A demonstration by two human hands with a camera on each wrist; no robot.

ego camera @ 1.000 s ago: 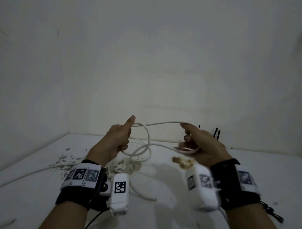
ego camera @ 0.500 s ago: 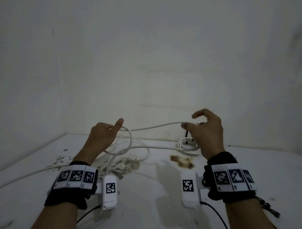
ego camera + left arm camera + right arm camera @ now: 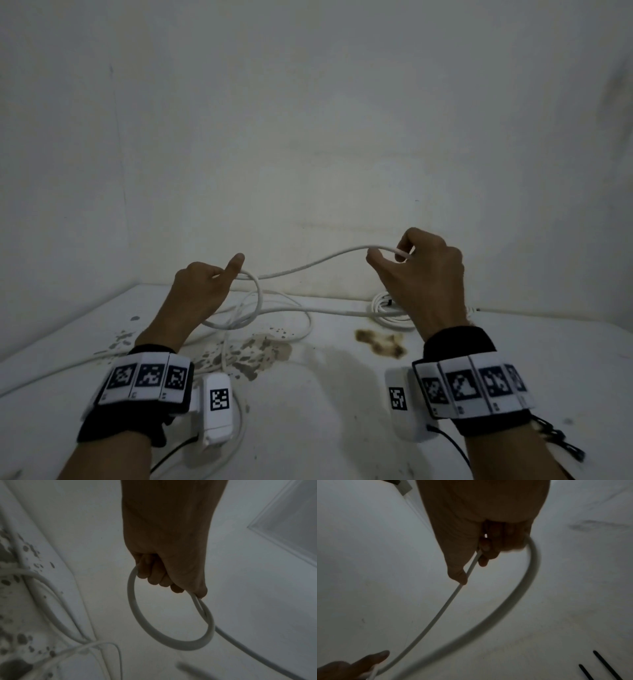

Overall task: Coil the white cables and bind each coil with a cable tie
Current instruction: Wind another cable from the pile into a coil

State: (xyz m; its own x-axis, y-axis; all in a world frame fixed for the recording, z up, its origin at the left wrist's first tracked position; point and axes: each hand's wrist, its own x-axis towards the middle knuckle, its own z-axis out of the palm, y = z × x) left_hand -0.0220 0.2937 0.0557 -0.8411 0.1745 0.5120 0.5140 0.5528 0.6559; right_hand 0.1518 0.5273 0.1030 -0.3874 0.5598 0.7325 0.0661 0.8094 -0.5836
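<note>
Stretching across the lower half of the head view, the stained white tabletop (image 3: pixel 329 411) meets a pale wall and serves as the landmark. Slack lengths of the long thin white cable (image 3: pixel 318 262) lie on it in loose curves near its left part, over the grey-brown flaking patches, and one run leads off toward its left edge. Above the tabletop the cable rises into the air and spans between both hands.

At the far right of the tabletop, against the wall, sits a smaller finished coil of white cable (image 3: pixel 387 308), partly hidden behind the right hand; whether it is bound cannot be told from here.

The left hand (image 3: pixel 202 291) is raised above the tabletop's left part with its fingers curled tight round the cable and the thumb sticking up. In the left wrist view one round loop (image 3: pixel 169 622) hangs below that fist.

The right hand (image 3: pixel 421 274) is higher above the tabletop's right part, pinching the cable between thumb and forefinger with the other fingers loosely bent.

Two thin black cable ties (image 3: pixel 606 665) lie on the tabletop, seen at the lower right of the right wrist view, well apart from the cable. A small brown stain (image 3: pixel 380 344) marks the tabletop below the right hand.
</note>
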